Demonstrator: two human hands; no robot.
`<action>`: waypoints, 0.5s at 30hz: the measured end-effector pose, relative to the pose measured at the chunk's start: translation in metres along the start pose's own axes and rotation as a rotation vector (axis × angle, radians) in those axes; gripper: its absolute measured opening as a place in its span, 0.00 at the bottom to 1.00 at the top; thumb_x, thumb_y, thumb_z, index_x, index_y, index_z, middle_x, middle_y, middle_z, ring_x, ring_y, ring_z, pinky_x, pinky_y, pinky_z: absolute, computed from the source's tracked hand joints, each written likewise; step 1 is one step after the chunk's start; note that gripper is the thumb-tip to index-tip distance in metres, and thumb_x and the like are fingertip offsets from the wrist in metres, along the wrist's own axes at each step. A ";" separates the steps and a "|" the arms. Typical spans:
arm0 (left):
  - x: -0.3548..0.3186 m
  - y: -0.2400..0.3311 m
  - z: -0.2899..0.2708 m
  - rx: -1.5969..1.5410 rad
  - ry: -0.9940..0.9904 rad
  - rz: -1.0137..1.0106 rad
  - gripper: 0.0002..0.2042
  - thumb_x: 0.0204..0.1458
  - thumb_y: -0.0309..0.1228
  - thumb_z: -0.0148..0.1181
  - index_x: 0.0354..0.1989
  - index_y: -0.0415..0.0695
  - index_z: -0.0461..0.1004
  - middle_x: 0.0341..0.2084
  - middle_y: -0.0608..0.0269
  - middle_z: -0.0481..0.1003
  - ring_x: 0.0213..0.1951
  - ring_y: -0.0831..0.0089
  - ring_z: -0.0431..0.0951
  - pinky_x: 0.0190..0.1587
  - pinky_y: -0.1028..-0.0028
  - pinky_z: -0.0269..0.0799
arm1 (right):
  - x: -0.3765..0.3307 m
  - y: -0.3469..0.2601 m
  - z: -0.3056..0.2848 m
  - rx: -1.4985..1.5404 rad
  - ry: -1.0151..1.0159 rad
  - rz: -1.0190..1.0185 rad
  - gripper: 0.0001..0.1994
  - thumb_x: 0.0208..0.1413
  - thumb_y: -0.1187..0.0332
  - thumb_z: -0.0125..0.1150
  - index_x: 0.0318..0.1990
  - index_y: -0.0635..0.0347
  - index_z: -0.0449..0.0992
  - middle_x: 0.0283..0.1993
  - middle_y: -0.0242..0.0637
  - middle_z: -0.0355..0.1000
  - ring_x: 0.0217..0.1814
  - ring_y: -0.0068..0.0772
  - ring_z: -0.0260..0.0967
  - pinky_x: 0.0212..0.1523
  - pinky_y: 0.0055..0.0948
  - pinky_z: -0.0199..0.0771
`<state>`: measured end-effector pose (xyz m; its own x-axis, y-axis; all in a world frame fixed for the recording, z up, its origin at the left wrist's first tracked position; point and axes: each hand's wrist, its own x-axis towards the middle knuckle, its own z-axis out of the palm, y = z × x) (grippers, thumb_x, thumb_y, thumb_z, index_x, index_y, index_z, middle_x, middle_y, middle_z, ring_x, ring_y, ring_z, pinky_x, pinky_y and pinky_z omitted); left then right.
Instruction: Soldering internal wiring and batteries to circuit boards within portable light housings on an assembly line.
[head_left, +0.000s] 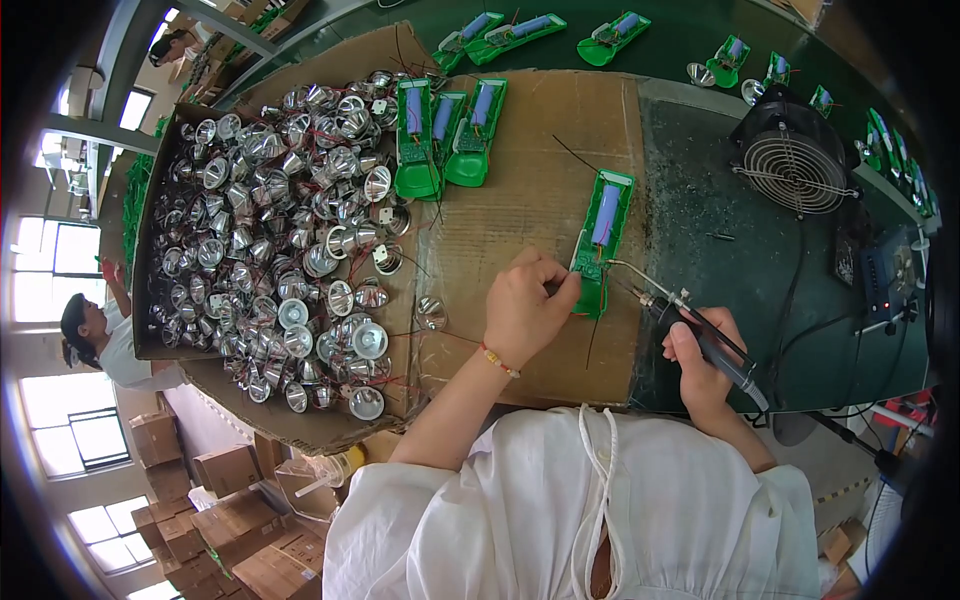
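Observation:
My right hand grips a soldering iron with a thin curved metal tube fixed along it. Its tip end points at a small circuit board inside a green plastic housing. In that housing's upper part lies a purple-blue battery cell. At the board's left edge, my left hand is closed in a pinch; what its fingertips hold is hidden. A loose silver reflector cup with thin wires lies to the left of this hand.
A cardboard box at the left is heaped with silver reflector cups. Several green housings with cells lie beyond on the cardboard sheet. A round fan and a control box stand at the right.

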<state>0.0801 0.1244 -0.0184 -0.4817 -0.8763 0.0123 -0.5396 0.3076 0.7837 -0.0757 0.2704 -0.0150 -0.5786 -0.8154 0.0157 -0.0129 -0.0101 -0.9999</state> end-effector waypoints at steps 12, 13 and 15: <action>-0.022 -0.012 -0.016 -0.146 -0.013 0.313 0.08 0.43 0.27 0.63 0.33 0.42 0.77 0.37 0.60 0.73 0.39 0.66 0.72 0.40 0.71 0.69 | -0.005 0.005 -0.008 0.003 -0.006 -0.007 0.08 0.50 0.73 0.57 0.35 0.66 0.67 0.23 0.37 0.68 0.21 0.21 0.65 0.23 0.18 0.67; -0.021 -0.011 -0.013 -0.069 -0.013 0.404 0.07 0.42 0.26 0.63 0.31 0.42 0.78 0.37 0.60 0.73 0.39 0.65 0.71 0.41 0.70 0.68 | -0.005 0.006 -0.008 0.004 -0.006 -0.006 0.08 0.50 0.73 0.57 0.35 0.66 0.67 0.23 0.37 0.68 0.21 0.21 0.65 0.23 0.18 0.67; -0.019 -0.009 -0.004 -0.041 0.019 0.344 0.05 0.39 0.26 0.64 0.27 0.42 0.78 0.35 0.60 0.72 0.37 0.64 0.71 0.38 0.70 0.67 | -0.005 0.009 -0.011 -0.044 -0.041 -0.042 0.08 0.50 0.73 0.58 0.35 0.66 0.67 0.24 0.37 0.68 0.22 0.21 0.66 0.23 0.19 0.68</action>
<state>0.0973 0.1370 -0.0236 -0.6173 -0.7306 0.2918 -0.3191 0.5715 0.7560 -0.0816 0.2804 -0.0236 -0.5429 -0.8379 0.0568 -0.0734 -0.0200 -0.9971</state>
